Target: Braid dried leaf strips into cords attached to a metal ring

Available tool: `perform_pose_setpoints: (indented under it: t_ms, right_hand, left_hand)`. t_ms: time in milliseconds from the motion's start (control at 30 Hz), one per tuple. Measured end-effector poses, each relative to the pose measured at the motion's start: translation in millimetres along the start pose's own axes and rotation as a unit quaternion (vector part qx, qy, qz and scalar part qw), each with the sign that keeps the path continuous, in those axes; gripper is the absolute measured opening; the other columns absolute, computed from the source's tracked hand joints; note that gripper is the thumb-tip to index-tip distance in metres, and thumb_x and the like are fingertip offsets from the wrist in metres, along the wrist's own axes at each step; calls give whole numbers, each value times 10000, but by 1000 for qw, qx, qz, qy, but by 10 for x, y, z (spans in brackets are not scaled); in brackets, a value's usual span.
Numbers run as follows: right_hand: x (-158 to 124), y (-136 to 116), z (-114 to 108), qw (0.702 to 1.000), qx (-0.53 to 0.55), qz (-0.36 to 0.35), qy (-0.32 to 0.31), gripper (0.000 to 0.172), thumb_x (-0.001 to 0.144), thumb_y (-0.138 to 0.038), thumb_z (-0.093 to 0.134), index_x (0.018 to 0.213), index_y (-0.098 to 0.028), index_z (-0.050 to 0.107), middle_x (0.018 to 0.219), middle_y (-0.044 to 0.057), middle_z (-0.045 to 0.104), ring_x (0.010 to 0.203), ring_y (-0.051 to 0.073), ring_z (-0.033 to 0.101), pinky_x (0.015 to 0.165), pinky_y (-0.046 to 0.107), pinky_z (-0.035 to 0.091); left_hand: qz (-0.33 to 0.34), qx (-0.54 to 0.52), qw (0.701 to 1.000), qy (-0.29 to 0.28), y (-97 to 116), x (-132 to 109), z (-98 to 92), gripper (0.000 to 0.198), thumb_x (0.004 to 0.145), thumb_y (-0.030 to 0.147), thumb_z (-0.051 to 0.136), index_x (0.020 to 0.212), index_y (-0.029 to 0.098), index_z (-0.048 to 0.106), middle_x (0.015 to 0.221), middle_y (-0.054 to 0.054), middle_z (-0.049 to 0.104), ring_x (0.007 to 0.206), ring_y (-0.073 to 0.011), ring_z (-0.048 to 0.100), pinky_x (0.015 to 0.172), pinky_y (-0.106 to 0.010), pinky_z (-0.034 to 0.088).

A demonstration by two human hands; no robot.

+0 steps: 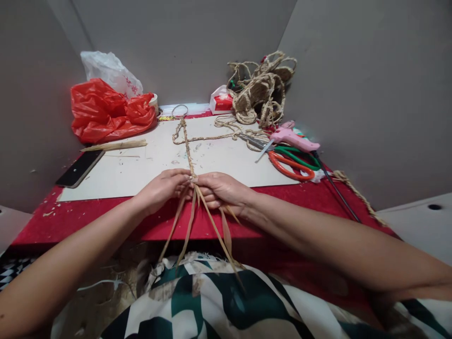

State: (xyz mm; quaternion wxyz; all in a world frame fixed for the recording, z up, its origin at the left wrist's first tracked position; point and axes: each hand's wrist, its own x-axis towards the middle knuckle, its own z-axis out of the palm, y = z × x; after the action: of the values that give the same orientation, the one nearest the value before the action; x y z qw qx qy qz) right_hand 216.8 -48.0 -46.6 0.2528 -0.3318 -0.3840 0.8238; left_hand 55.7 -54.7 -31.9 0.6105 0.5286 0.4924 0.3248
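A braided straw cord (187, 148) runs from a thin ring (180, 111) at the back of the board down to both my hands. My left hand (168, 187) pinches the lower end of the braid from the left. From the other side, my right hand (221, 189) closes on the same spot, its thumb and fingers pressed together. Several loose straw strands (212, 221) fan out below my fingers toward my lap. The exact place where the strands cross is partly hidden by my fingertips.
A white board (158, 162) lies on a red cloth (116, 221). Phone (80, 168), straw bundle (120, 145) and red plastic bag (109, 113) are at left. Scissors (291, 165), pink glue gun (294, 137), tissue pack (221, 100) and piled straw cord (259, 96) are at right.
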Motion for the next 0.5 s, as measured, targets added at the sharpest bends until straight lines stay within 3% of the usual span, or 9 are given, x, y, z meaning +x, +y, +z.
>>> perform_pose_setpoints:
  t_ms: [100, 200, 333, 500]
  right_hand:
    - [-13, -26, -20, 1000, -3, 6, -8, 185, 859, -215, 495, 703, -117, 499, 462, -111, 216, 377, 12, 91, 331, 123, 84]
    - [-14, -45, -39, 1000, 0, 11, -10, 174, 871, -200, 474, 713, -129, 485, 468, -116, 196, 380, 15, 84, 338, 125, 80]
    - [-23, -59, -48, 999, -27, 9, -13, 210, 868, -220, 484, 676, -151, 434, 469, -116, 195, 382, 16, 82, 342, 129, 77]
    - [-46, -53, -47, 988, -139, -64, -5, 248, 893, -252, 446, 664, -173, 392, 467, -100, 251, 369, 29, 152, 346, 152, 125]
  left_hand:
    - [-48, -46, 996, -53, 27, 23, 11, 136, 750, 260, 488, 691, 142, 521, 565, 15, 443, 439, -62, 372, 396, -181, 281]
    - [-68, -12, 996, -50, 82, 10, 6, 172, 739, 251, 480, 599, 163, 431, 511, 62, 277, 389, -33, 154, 363, -183, 74]
    - [-56, 44, 997, -27, 113, -18, -13, 169, 733, 236, 533, 609, 170, 438, 493, 77, 244, 388, -30, 162, 370, -174, 92]
    - [-73, 13, 995, -71, 71, 8, -70, 296, 752, 376, 615, 622, 176, 440, 480, 92, 232, 385, -26, 141, 366, -166, 94]
